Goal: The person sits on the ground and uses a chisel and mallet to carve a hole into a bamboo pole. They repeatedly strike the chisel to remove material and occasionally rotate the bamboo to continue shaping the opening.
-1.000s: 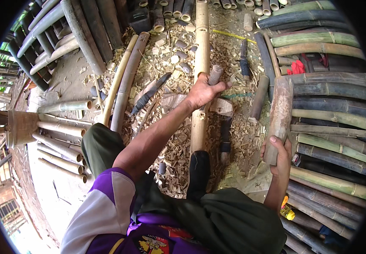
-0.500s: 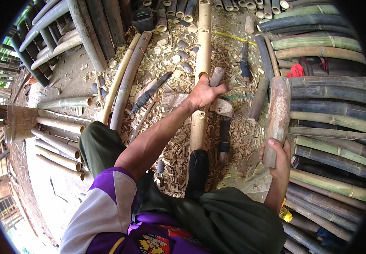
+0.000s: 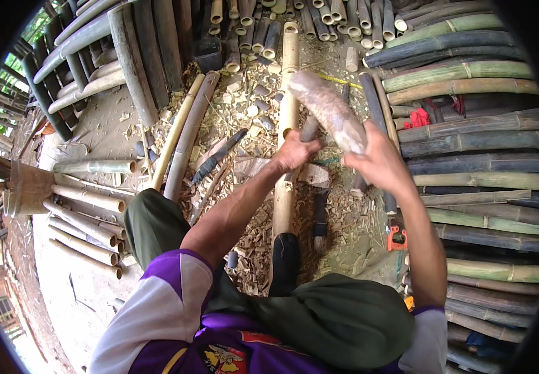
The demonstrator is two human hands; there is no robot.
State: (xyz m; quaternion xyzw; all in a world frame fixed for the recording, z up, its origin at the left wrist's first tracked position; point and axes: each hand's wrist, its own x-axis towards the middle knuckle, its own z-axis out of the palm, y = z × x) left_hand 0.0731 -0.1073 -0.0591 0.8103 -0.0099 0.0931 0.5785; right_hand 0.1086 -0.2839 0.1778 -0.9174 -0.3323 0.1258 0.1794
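Observation:
A pale bamboo pole runs away from me along the middle of the ground, and my dark-covered foot rests on its near end. My left hand is closed round a chisel with a thick round handle, held over the pole. Its blade is mostly hidden by the hand. In my right hand is a heavy wooden mallet, a club-shaped piece blurred by motion. The mallet is raised close to the top of the chisel; whether they touch I cannot tell.
Wood chips cover the ground around the pole. A dark-wrapped knife lies left of it, a wooden block beneath it. Bamboo poles are stacked at right. An orange-handled saw lies beside the stack.
My right hand has lifted the mallet from the right side, up and leftward to the chisel. My left hand keeps its hold at the pole. The view has shifted slightly.

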